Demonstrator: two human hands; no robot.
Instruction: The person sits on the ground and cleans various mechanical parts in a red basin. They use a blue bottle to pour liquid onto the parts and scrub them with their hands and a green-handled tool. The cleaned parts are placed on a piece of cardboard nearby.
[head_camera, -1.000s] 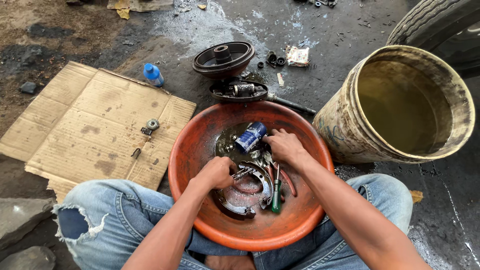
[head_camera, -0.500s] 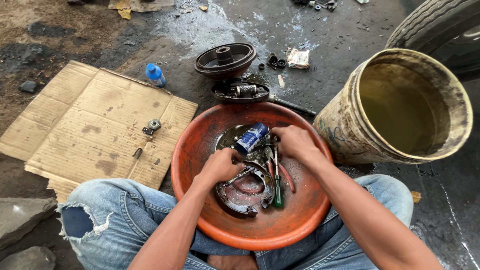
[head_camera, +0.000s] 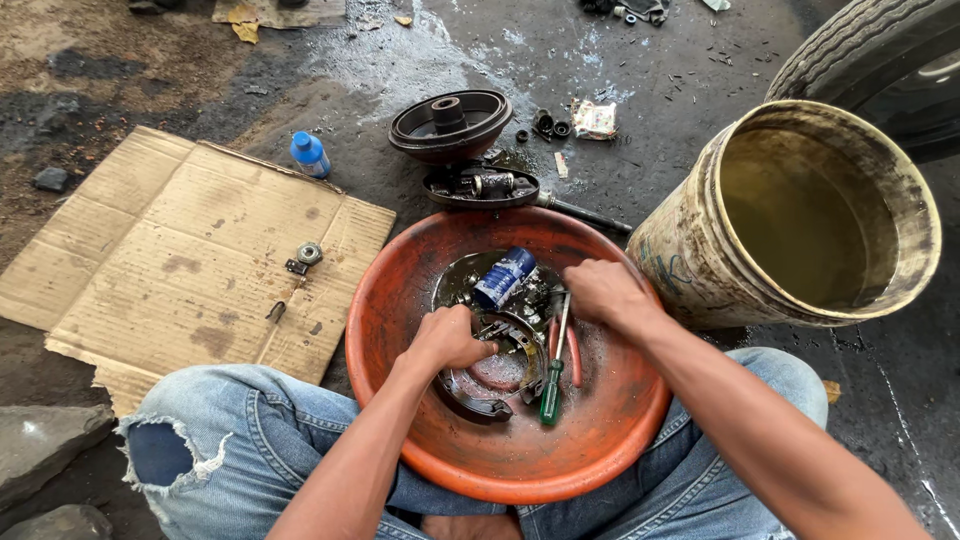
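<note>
Two hands work inside an orange basin (head_camera: 400, 330) that sits between the person's knees. Furthest left lies a sheet of cardboard (head_camera: 150, 270), stained, with a small metal fitting (head_camera: 303, 257) on it and a blue-capped bottle (head_camera: 309, 154) standing just beyond its far edge.

Next comes the left hand (head_camera: 447, 340), curled shut over the near rim of a curved brake shoe assembly (head_camera: 490, 385) lying in the bottom of the basin; exactly what the fingers pinch is hidden under the knuckles. That assembly looks like stiff steel, heavy for its size, and it shines wet and dark, so I judge it slippery; the curved outer web gives the best hold, rather than the springs and small levers in its middle, which would shift or snap back under a grip. A blue cylinder (head_camera: 503, 278) leans in the oily pool just behind it; a green-handled screwdriver (head_camera: 553, 385) lies beside the shoes, blade pointing away.

Beyond the basin a black drum (head_camera: 450, 125) and a dark backing plate (head_camera: 482, 186) rest on the wet concrete.

Further right, the right hand (head_camera: 598, 290) is bent closed over parts at the basin's far right side, near the screwdriver's tip; its grasp I cannot tell for certain. Rightmost stands a grimy bucket (head_camera: 690, 250) touching the basin, tilted, holding murky liquid.
</note>
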